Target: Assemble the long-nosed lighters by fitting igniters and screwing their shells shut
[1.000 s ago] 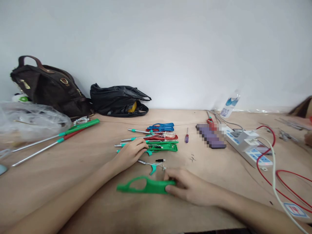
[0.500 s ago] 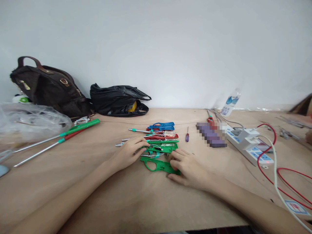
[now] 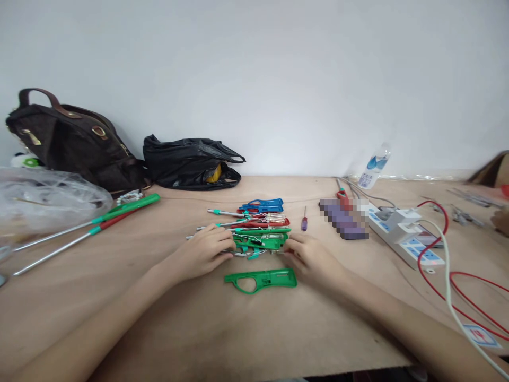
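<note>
Several opened long-nosed gas lighters lie in a row at the middle of the table, with metal tubes, wires and clear fuel tanks showing. My left hand [image 3: 207, 249] is closed with curled fingers at the tube end of the nearest lighter assembly [image 3: 253, 253]. Its fingertips are partly hidden. At the other end of that assembly, my right hand [image 3: 312, 258] pinches with fingers together. A loose green casing half [image 3: 274, 277] with a trigger hole lies in front of both hands. Behind are a red lighter casing [image 3: 258, 225] and blue casing halves [image 3: 262, 205].
A small screwdriver [image 3: 304, 223] lies right of the row. Farther right are a power strip [image 3: 397, 244] with cables, a purple pixelated item [image 3: 345, 220] and a water bottle [image 3: 374, 167]. Closed lighters [image 3: 127, 208], a black bag [image 3: 186, 164] and a backpack [image 3: 75, 143] are at left.
My right hand has let go of the green casing half, which now lies a little nearer to me. That hand has moved up to the nearest lighter assembly. My left hand stays beside the row.
</note>
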Action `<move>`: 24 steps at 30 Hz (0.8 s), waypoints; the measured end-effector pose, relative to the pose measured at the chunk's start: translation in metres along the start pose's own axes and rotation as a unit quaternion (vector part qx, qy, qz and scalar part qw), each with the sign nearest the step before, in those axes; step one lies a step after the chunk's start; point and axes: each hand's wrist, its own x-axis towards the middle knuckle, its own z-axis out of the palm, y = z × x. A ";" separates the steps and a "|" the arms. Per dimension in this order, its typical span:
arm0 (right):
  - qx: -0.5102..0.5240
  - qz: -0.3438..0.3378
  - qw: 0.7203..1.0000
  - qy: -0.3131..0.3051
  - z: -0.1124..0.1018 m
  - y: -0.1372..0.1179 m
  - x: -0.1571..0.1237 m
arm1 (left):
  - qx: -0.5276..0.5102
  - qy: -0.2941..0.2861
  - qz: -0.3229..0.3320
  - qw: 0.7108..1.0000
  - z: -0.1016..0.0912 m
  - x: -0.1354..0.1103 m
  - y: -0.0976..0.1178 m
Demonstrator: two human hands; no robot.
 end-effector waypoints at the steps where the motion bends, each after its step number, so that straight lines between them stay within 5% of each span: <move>1: -0.022 0.007 1.000 0.008 0.003 0.003 0.001 | -0.001 -0.010 -0.001 1.000 -0.001 0.000 -0.003; 6: -0.060 0.028 0.998 0.005 0.009 0.008 0.000 | -0.016 -0.025 -0.008 1.000 -0.003 -0.001 -0.002; 13: 0.025 0.018 0.999 -0.018 -0.004 -0.003 -0.003 | -0.033 -0.040 -0.026 0.998 -0.012 -0.004 0.007; 24: 0.125 0.050 0.990 0.035 -0.013 -0.007 -0.003 | -0.079 0.000 -0.080 0.994 -0.026 -0.005 0.008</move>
